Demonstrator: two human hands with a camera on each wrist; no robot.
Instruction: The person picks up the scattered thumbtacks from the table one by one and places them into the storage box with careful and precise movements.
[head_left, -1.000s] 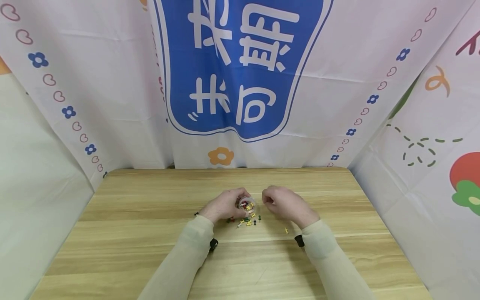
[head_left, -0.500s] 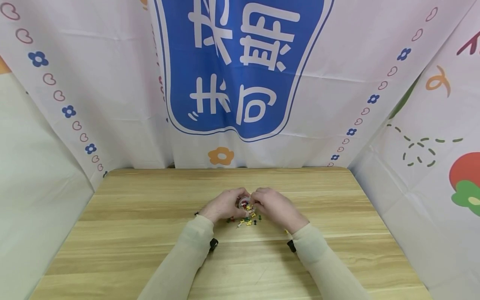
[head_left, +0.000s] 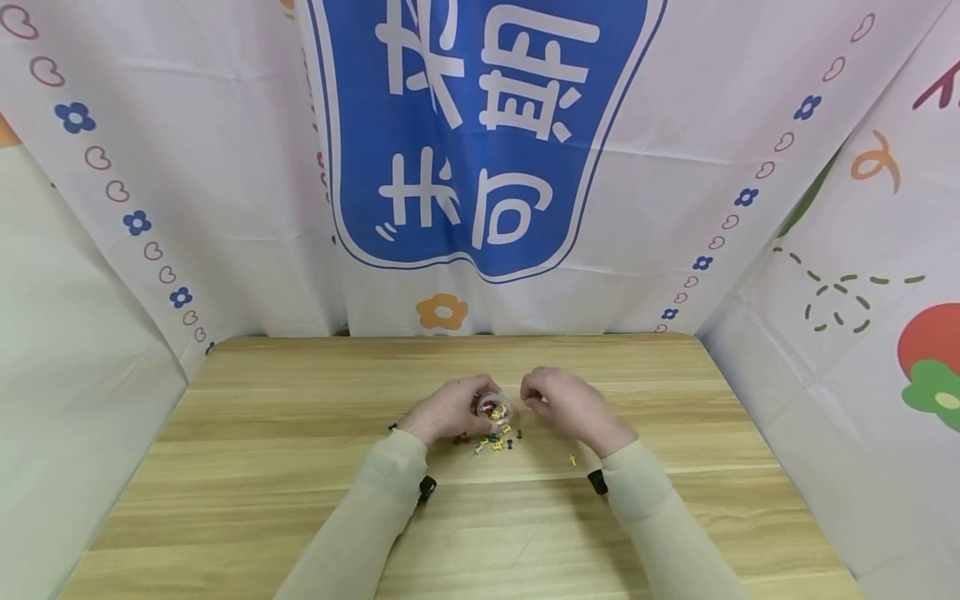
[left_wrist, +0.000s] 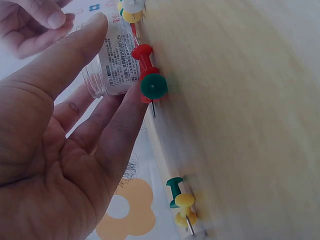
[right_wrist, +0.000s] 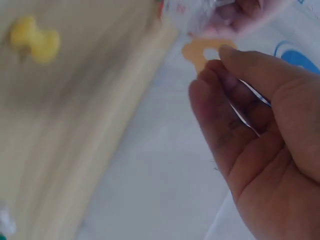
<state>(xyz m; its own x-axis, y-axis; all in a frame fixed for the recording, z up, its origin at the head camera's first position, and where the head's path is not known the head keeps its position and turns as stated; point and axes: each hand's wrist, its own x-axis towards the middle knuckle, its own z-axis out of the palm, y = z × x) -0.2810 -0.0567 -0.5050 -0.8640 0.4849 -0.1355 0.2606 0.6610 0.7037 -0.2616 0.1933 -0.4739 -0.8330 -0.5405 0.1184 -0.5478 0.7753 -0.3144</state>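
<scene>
My left hand [head_left: 444, 410] grasps a round, transparent jar with a printed label [left_wrist: 116, 62], thumb and fingers curled about its wall; yellow, red and white push pins show inside. Beside it, red, green, yellow and dark plastic push pins [left_wrist: 144, 56] lie on the pale wood-grain table [head_left: 225, 483]. My right hand [head_left: 572, 406], just right of the jar, has bent fingers, thumb tip near index tip; I cannot tell whether they pinch anything.

left fingers [left_wrist: 122, 122] around clear labelled jar [left_wrist: 120, 57] | red pin [left_wrist: 144, 57], green pin [left_wrist: 153, 86] near jar | right hand [left_wrist: 35, 27] upper left
</scene>
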